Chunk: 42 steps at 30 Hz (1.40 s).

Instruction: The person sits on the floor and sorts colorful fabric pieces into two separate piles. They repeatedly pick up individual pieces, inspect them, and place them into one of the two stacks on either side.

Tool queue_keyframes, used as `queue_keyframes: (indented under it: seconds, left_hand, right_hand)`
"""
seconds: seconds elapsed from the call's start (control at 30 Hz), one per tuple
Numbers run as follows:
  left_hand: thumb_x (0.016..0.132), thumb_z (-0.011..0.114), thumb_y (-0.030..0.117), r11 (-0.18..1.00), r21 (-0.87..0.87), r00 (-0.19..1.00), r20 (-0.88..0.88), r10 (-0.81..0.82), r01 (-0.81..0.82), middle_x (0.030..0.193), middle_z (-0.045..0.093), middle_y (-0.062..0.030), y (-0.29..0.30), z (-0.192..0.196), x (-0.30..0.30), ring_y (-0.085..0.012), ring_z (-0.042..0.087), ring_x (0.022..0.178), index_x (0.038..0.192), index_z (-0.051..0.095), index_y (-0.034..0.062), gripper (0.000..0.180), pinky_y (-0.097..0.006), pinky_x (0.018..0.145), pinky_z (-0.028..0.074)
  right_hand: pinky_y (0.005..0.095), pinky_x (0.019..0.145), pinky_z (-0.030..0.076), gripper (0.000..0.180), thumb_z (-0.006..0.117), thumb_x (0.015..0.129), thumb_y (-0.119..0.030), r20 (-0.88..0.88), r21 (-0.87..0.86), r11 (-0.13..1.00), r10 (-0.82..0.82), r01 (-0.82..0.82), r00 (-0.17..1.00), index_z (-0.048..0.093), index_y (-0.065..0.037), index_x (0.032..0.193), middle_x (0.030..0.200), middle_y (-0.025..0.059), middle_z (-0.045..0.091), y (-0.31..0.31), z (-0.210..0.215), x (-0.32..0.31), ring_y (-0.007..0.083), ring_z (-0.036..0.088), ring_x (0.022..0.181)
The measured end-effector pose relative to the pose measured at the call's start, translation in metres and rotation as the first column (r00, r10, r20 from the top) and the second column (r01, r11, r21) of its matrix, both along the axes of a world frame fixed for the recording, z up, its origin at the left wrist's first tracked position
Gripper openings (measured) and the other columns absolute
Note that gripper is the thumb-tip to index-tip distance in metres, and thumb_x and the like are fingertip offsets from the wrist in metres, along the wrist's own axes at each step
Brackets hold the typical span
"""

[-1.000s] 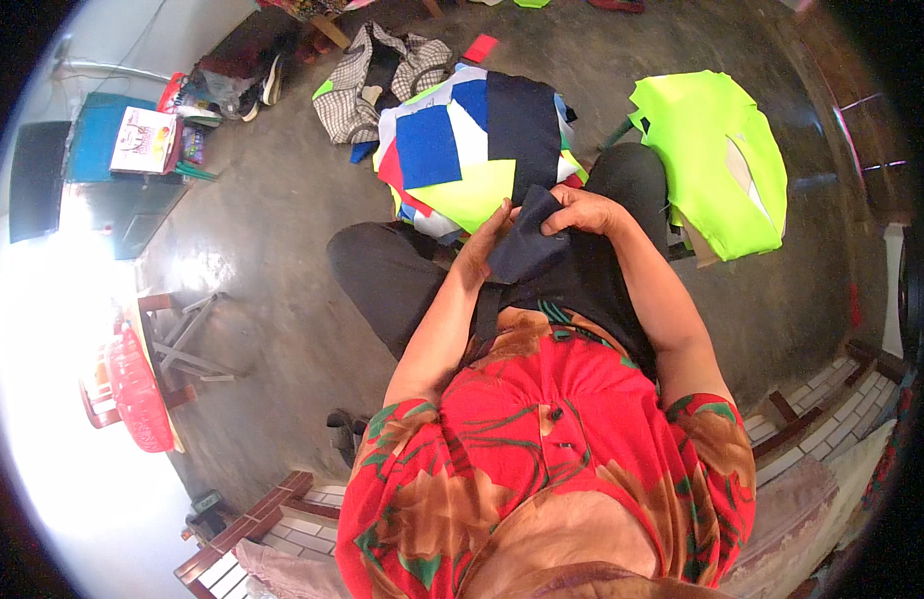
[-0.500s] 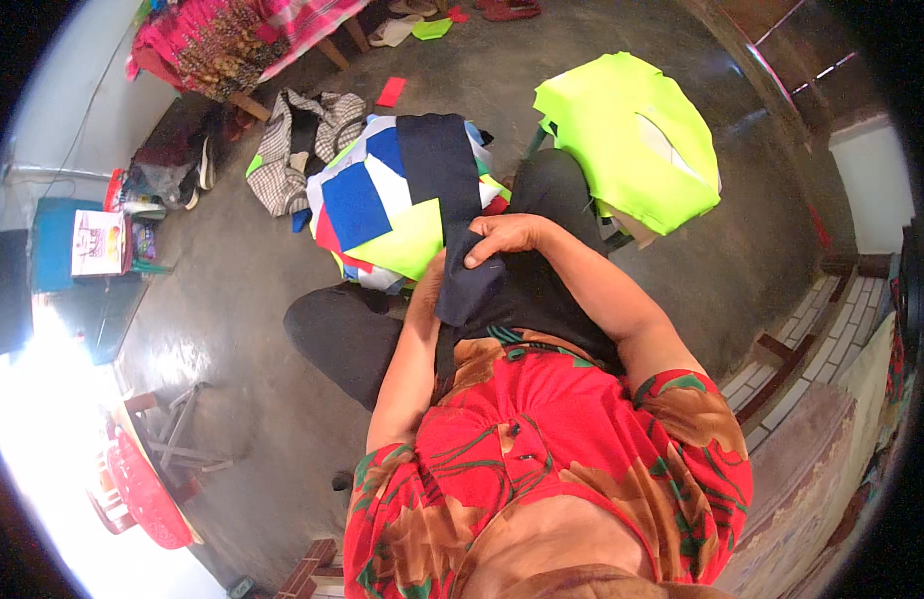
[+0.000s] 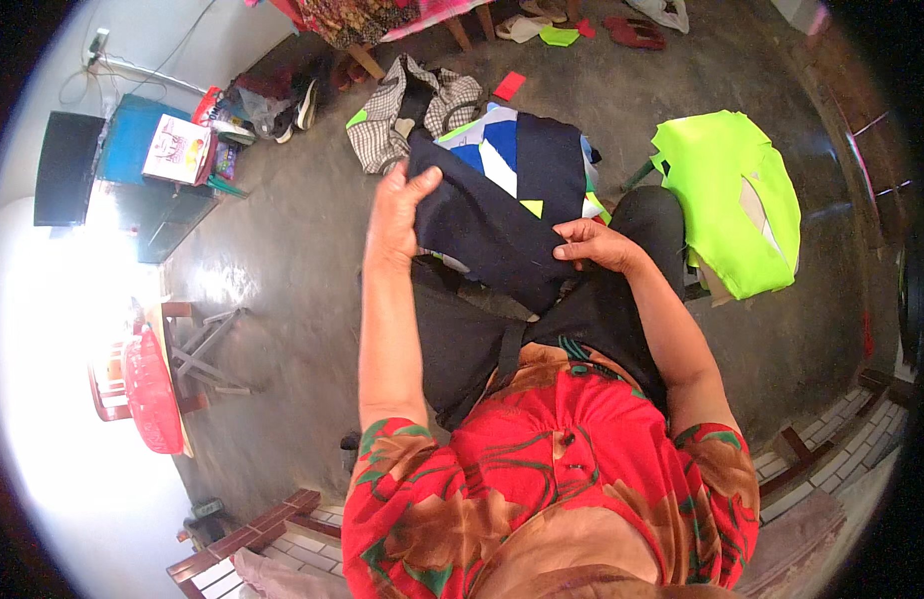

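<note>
Left hand grips dark cloth; right hand pinches its edge. Loose pinch could let cloth slip onto fabric pile.

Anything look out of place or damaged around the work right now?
A small red scrap lies loose on the floor, just beyond the cloth pile; it looks strayed. A lime scrap lies farther off. The dark cloth being held shows no obvious damage.

Blown-out glare floods in from nine o'clock, gleaming off the grey concrete floor; fisheye distortion curves outer edges inside a black rim.
</note>
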<state>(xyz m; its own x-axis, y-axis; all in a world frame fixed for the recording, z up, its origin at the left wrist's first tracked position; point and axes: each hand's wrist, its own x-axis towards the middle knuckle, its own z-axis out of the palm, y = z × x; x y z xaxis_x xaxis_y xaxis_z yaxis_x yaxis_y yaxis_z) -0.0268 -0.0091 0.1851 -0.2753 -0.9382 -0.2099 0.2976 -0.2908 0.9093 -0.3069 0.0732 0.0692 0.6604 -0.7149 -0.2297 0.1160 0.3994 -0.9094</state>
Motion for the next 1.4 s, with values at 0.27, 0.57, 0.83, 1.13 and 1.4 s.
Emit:
queue_keyframes:
  seconds: [0.27,0.57,0.83,1.13,1.4]
  left_hand:
    - [0.082,0.066,0.010,0.853,-0.485,0.932,0.362,-0.005,0.192,0.099,0.064,-0.0042,-0.097,0.126,-0.016,-0.0131,0.061,0.086,0.110,0.059,0.0011,0.030,-0.027,0.079,0.049]
    - [0.077,0.068,0.010,0.499,-0.772,0.687,0.608,0.399,0.393,0.089,0.067,0.0014,-0.132,0.125,-0.056,-0.0079,0.058,0.082,0.097,0.066,0.0047,0.021,-0.026,0.077,0.047]
    - [0.064,0.067,0.005,0.415,-0.642,0.447,0.757,0.476,0.645,0.077,0.056,-0.0062,-0.069,-0.090,-0.058,-0.0292,0.054,0.082,0.082,0.062,0.0140,0.020,-0.041,0.070,0.046]
    - [0.063,0.067,0.002,0.607,-0.521,0.312,0.851,0.422,0.601,0.083,0.057,-0.0025,-0.010,-0.151,-0.065,-0.0240,0.054,0.089,0.082,0.062,0.0130,0.022,-0.037,0.078,0.042]
    - [0.065,0.066,0.005,0.510,-0.454,0.284,0.881,0.378,0.730,0.086,0.058,-0.0050,0.013,-0.161,-0.062,-0.0248,0.053,0.090,0.085,0.062,0.0117,0.022,-0.039,0.080,0.040]
  right_hand:
    - [0.0205,0.064,0.044,0.031,0.061,0.088,-0.032,-0.043,-0.014,0.991,-0.135,0.135,0.990,0.058,-0.012,0.112,0.087,0.0016,0.066,-0.002,0.006,0.000,0.0077,0.058,0.076]
    - [0.0199,0.060,0.043,0.032,0.059,0.088,-0.027,-0.106,-0.035,0.988,-0.154,0.151,0.982,0.057,-0.008,0.114,0.087,0.0009,0.065,-0.002,0.007,-0.002,0.0072,0.058,0.074]
    - [0.0206,0.061,0.043,0.034,0.059,0.089,-0.030,-0.049,-0.059,0.992,-0.116,0.113,0.992,0.056,-0.009,0.115,0.088,0.0015,0.065,-0.004,0.000,0.003,0.0077,0.057,0.073]
    - [0.0217,0.065,0.044,0.034,0.059,0.088,-0.030,-0.121,-0.044,0.995,-0.093,0.088,0.988,0.056,-0.009,0.115,0.088,0.0013,0.065,-0.005,-0.005,0.002,0.0077,0.057,0.076]
    - [0.0198,0.066,0.043,0.034,0.058,0.089,-0.031,-0.157,-0.056,0.996,-0.074,0.066,0.985,0.055,-0.009,0.115,0.088,-0.0015,0.064,-0.007,-0.003,0.003,0.0060,0.056,0.075]
